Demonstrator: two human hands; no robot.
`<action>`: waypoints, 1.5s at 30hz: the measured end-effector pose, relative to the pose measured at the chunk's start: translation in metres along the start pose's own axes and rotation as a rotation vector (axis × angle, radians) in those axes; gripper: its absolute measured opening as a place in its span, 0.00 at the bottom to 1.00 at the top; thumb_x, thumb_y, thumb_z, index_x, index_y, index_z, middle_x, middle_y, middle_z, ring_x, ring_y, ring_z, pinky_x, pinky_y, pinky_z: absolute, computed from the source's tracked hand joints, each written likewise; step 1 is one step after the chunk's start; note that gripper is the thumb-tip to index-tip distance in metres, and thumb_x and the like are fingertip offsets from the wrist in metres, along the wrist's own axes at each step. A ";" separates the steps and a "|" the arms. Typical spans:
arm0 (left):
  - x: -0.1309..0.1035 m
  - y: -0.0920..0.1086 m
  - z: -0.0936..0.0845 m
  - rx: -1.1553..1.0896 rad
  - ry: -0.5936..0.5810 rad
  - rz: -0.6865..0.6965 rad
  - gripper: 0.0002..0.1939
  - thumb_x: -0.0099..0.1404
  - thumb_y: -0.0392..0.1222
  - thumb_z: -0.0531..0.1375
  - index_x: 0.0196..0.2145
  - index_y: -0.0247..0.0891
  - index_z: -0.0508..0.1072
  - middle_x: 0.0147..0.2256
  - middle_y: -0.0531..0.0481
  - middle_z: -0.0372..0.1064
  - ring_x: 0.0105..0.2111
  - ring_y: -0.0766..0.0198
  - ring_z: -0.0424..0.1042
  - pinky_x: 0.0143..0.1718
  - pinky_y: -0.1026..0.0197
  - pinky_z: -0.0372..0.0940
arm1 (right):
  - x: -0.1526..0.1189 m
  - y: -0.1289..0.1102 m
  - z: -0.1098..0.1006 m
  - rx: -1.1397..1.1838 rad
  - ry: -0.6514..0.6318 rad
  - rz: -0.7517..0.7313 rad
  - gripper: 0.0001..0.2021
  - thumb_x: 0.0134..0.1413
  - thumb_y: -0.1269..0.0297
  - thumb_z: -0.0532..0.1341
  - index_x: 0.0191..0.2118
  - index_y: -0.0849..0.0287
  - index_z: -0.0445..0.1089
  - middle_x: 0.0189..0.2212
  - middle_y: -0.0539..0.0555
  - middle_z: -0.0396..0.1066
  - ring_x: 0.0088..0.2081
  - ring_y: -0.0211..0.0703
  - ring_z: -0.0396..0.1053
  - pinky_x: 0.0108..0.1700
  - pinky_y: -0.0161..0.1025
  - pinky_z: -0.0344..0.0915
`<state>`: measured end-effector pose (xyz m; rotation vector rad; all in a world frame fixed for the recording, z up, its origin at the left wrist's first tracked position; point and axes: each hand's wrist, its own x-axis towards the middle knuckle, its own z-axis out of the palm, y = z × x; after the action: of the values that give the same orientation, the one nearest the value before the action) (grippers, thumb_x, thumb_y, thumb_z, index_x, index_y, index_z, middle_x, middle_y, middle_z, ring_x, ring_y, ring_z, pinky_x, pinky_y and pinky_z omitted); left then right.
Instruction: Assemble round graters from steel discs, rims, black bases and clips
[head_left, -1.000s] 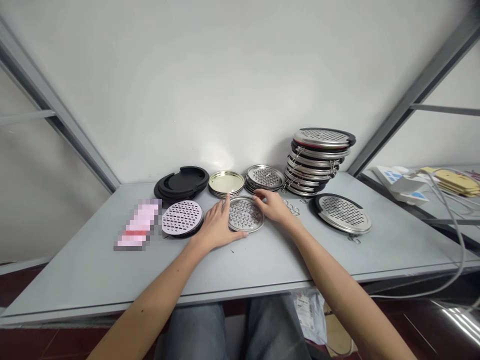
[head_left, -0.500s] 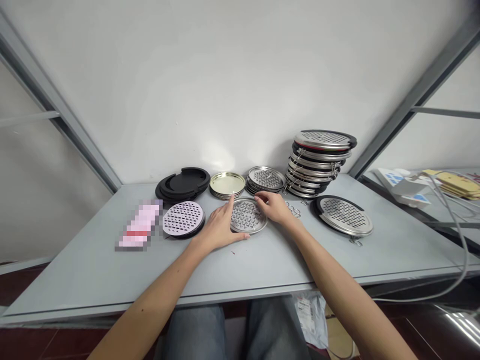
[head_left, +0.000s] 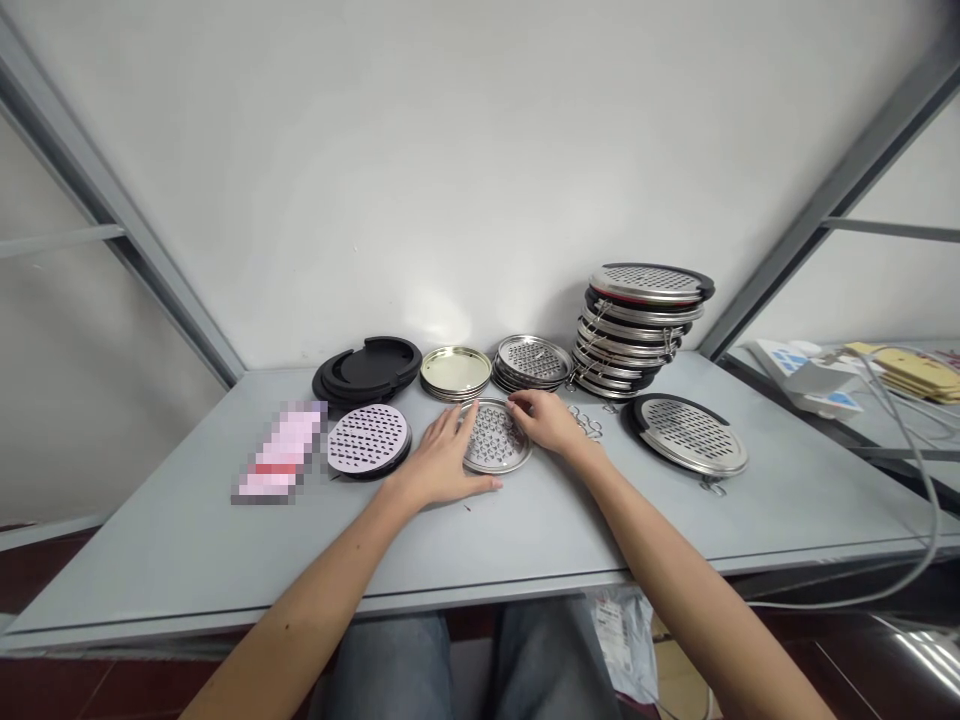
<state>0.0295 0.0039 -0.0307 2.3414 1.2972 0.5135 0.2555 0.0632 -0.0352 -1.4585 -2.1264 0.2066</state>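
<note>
A round perforated metal disc (head_left: 495, 438) lies on the grey table between my hands. My left hand (head_left: 448, 462) is at its left edge, fingers spread, thumb stretched along the near side. At the upper right rim, my right hand (head_left: 546, 418) touches the disc with its fingers bent together round the edge. Behind it stand a stack of gold-coloured round lids (head_left: 456, 370) and a stack of silver perforated discs (head_left: 534, 358). Small metal hooks (head_left: 587, 424) lie just right of my right hand.
Black round plates (head_left: 367, 366) and a pale perforated disc (head_left: 367, 438) lie left, beside a blurred pink item (head_left: 289, 450). A tall stack of assembled discs (head_left: 637, 325) rises back right, with a black-rimmed disc (head_left: 686, 433) before it. A cable (head_left: 934, 500) hangs at the right edge.
The fingers of my left hand have shifted slightly and the index finger now sits lower, over the disc's upper left rim. My right hand stays nearly in place.
</note>
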 end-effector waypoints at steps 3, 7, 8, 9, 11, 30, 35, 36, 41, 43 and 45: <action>0.001 0.004 0.000 -0.001 0.029 -0.017 0.49 0.55 0.64 0.62 0.66 0.40 0.49 0.67 0.36 0.39 0.67 0.41 0.39 0.63 0.41 0.45 | 0.000 0.000 0.000 0.016 0.073 -0.041 0.13 0.59 0.63 0.55 0.43 0.61 0.74 0.39 0.58 0.76 0.40 0.46 0.72 0.43 0.38 0.64; 0.005 0.011 -0.005 -0.010 0.206 0.065 0.17 0.65 0.49 0.58 0.48 0.37 0.69 0.59 0.39 0.58 0.61 0.49 0.57 0.60 0.48 0.54 | 0.002 0.003 -0.001 0.070 0.254 -0.075 0.14 0.60 0.64 0.54 0.45 0.60 0.73 0.41 0.58 0.75 0.43 0.47 0.70 0.48 0.41 0.64; 0.007 0.012 -0.007 -0.007 0.251 0.085 0.10 0.66 0.44 0.56 0.42 0.38 0.71 0.56 0.41 0.62 0.58 0.52 0.60 0.59 0.50 0.56 | 0.002 0.004 -0.001 0.071 0.299 -0.081 0.14 0.60 0.64 0.53 0.45 0.60 0.73 0.42 0.58 0.74 0.45 0.47 0.69 0.49 0.42 0.64; 0.008 0.012 -0.008 -0.007 0.285 0.098 0.07 0.67 0.41 0.55 0.38 0.38 0.71 0.53 0.42 0.65 0.56 0.53 0.62 0.58 0.51 0.57 | 0.003 0.006 -0.001 0.064 0.341 -0.088 0.14 0.60 0.64 0.53 0.45 0.60 0.73 0.42 0.58 0.74 0.46 0.48 0.68 0.50 0.43 0.64; 0.009 0.011 -0.008 -0.003 0.317 0.109 0.05 0.67 0.38 0.55 0.34 0.38 0.71 0.50 0.43 0.67 0.54 0.55 0.64 0.56 0.51 0.59 | 0.004 0.009 0.000 0.025 0.407 -0.095 0.14 0.60 0.64 0.54 0.46 0.61 0.73 0.44 0.60 0.72 0.48 0.50 0.66 0.52 0.44 0.62; 0.018 0.015 -0.007 -0.957 0.350 -0.077 0.23 0.66 0.58 0.53 0.38 0.34 0.72 0.36 0.40 0.77 0.40 0.55 0.76 0.42 0.55 0.67 | 0.011 0.033 0.006 -0.180 0.470 0.013 0.12 0.57 0.65 0.56 0.38 0.59 0.78 0.42 0.59 0.72 0.42 0.52 0.64 0.47 0.47 0.63; 0.021 0.014 -0.011 -1.062 0.323 -0.173 0.28 0.62 0.64 0.54 0.37 0.33 0.72 0.35 0.39 0.77 0.38 0.55 0.77 0.39 0.57 0.68 | 0.010 0.034 0.003 -0.078 0.484 0.008 0.13 0.59 0.66 0.55 0.39 0.58 0.78 0.40 0.58 0.73 0.42 0.51 0.66 0.46 0.46 0.64; 0.021 0.014 -0.012 -1.079 0.317 -0.186 0.28 0.62 0.65 0.54 0.36 0.33 0.72 0.34 0.40 0.77 0.37 0.55 0.77 0.39 0.57 0.68 | 0.011 0.035 0.003 -0.061 0.489 0.001 0.13 0.59 0.66 0.55 0.39 0.58 0.78 0.39 0.58 0.73 0.42 0.51 0.67 0.47 0.46 0.64; 0.020 0.015 -0.014 -1.103 0.301 -0.200 0.26 0.61 0.63 0.56 0.35 0.33 0.73 0.32 0.41 0.77 0.34 0.57 0.77 0.38 0.57 0.68 | 0.013 0.040 0.003 -0.048 0.552 -0.012 0.13 0.60 0.64 0.55 0.38 0.57 0.78 0.38 0.58 0.74 0.41 0.50 0.68 0.47 0.47 0.65; 0.020 0.015 -0.013 -1.061 0.318 -0.184 0.22 0.60 0.59 0.60 0.35 0.34 0.73 0.31 0.43 0.77 0.34 0.58 0.77 0.38 0.57 0.68 | 0.013 0.041 0.003 -0.053 0.565 -0.008 0.13 0.60 0.63 0.55 0.37 0.57 0.78 0.37 0.58 0.74 0.41 0.50 0.68 0.47 0.47 0.65; 0.019 0.015 -0.011 -1.010 0.341 -0.177 0.18 0.59 0.54 0.62 0.33 0.34 0.73 0.30 0.45 0.76 0.33 0.59 0.76 0.38 0.58 0.69 | 0.014 0.041 0.003 -0.052 0.579 -0.008 0.13 0.60 0.63 0.55 0.37 0.58 0.78 0.37 0.58 0.74 0.41 0.50 0.68 0.47 0.47 0.65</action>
<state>0.0443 0.0152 -0.0107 1.3233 0.9941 1.2010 0.2837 0.0927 -0.0502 -1.3339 -1.6714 -0.2509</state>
